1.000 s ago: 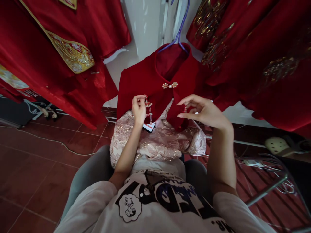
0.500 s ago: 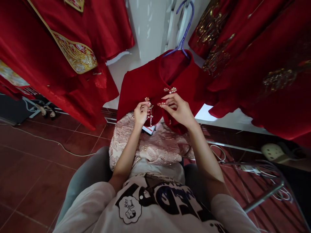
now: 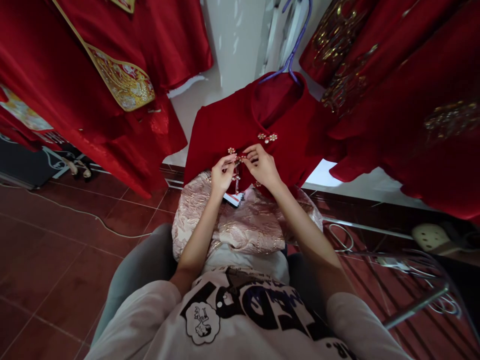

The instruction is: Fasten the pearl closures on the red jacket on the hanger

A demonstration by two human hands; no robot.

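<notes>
A red jacket (image 3: 221, 125) hangs from a purple hanger (image 3: 298, 47) in front of me, its lower part over pink brocade fabric (image 3: 243, 227). My left hand (image 3: 223, 175) pinches a jewelled button on the left front edge, and a beaded tassel (image 3: 237, 185) dangles beside the fingers. My right hand (image 3: 262, 166) pinches the small red button loop of the right front edge. Both sets of fingertips meet at the jacket's middle, hiding whether loop and button are joined. Above them, a flower-shaped fastener (image 3: 267, 137) holds the collar closed.
Red garments with gold embroidery (image 3: 127, 85) hang at the left, and more red garments (image 3: 405, 100) at the right. A metal rack (image 3: 416, 305) with white cables stands low right, near a pale clog (image 3: 431, 237). A cord (image 3: 93, 216) crosses the tiled floor.
My right hand has moved left with the loop, bringing it against the button in my left hand. The two front edges are closer together. The view has shifted slightly.
</notes>
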